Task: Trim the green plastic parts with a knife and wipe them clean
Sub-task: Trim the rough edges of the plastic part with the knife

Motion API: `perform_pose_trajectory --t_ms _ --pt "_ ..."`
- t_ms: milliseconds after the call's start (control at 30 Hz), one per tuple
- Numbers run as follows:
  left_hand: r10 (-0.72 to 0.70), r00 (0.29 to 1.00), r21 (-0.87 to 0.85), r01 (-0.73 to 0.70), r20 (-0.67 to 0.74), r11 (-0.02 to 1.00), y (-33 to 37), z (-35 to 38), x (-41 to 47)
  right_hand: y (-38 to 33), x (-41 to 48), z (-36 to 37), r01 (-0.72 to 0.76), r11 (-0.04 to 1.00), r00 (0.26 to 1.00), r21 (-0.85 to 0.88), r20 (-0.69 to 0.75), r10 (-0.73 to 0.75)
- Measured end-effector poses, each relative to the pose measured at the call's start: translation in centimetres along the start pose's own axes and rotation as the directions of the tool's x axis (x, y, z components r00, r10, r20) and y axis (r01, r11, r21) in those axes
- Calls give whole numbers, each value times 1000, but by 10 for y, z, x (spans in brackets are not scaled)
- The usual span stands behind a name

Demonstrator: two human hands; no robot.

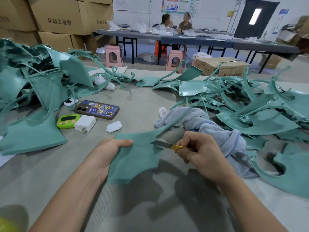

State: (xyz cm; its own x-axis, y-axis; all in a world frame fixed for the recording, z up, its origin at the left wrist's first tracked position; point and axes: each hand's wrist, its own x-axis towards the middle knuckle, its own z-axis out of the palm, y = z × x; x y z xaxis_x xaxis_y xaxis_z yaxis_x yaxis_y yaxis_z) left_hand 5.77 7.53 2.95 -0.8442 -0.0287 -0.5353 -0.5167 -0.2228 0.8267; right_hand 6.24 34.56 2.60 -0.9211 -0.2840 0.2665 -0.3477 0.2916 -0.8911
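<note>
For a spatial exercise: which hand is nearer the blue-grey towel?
Right. The right hand, holding the knife, lies just beside the towel; the left hand is across the green part.

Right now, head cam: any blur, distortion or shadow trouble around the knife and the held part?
Head view: wide-angle bending curves the table and the side piles. The green part has a motion-blurred thin upper arm, while the knife blade is sharp. Soft shadows of the left hand and right hand darken the table below them. No glare.

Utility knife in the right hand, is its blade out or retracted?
Out. A bare grey blade sticks out of the yellow utility knife past the right hand, its tip at the green plastic part.
</note>
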Motion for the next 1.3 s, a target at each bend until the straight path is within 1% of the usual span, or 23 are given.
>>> perform_pose_trajectory --t_ms 100,133,300,400,467,533,667,733,800,933,967,1000,1067,1100,1133,1200,1300 --pt "-48 999 -81 46 -23 996 1 -3 3 2 -1 7 17 995 1000 -97 -8 -18" --pt "-54 998 -95 52 -25 994 1 -3 3 2 -2 7 18 994 1000 -105 0 -18" --pt "-63 997 -103 59 -33 993 1 -2 3 -3 -1 -1 16 998 999 -57 33 -14" --pt "-54 998 -101 49 -38 994 2 0 3 -4 -1 -3 7 1000 999 15 -36 -6" --pt "-48 998 -109 43 -37 993 2 0 2 -2 -1 0 19 1000 996 9 -84 -18" --pt "-49 998 -133 45 -33 990 2 -1 2 0 -1 5 33 999 998 -41 -47 -35" --pt "-63 998 -201 57 -21 978 5 -3 2 1 -2 5 28 999 995 -28 97 -25" --pt "-68 997 -209 63 -18 976 5 -4 3 0 -3 7 34 999 992 -30 119 -30" --pt "-73 997 -196 70 -7 978 5 -3 3 1 -2 8 24 999 998 -22 60 -23" --pt "-77 997 -166 76 -1 983 3 0 3 5 1 8 -30 999 990 13 -139 31" --pt "-75 997 -165 73 -9 984 3 0 3 5 1 7 -30 999 987 26 -155 33" --pt "-72 997 -166 68 -16 984 3 -1 3 5 1 6 -22 999 990 47 -140 29" --pt "-70 997 -167 66 -16 984 4 -1 3 4 0 6 -19 997 999 76 -32 21" --pt "-72 997 -170 69 -12 983 3 -1 2 3 0 7 -27 998 1000 55 14 26" --pt "-72 997 -173 69 -9 982 4 0 2 3 0 9 -36 999 999 22 20 35" --pt "-62 998 -184 56 -26 981 4 -1 2 5 0 12 -51 999 997 -6 -56 51" --pt "-35 998 -227 22 -56 974 5 -3 3 5 -1 14 -52 997 982 57 -179 61"
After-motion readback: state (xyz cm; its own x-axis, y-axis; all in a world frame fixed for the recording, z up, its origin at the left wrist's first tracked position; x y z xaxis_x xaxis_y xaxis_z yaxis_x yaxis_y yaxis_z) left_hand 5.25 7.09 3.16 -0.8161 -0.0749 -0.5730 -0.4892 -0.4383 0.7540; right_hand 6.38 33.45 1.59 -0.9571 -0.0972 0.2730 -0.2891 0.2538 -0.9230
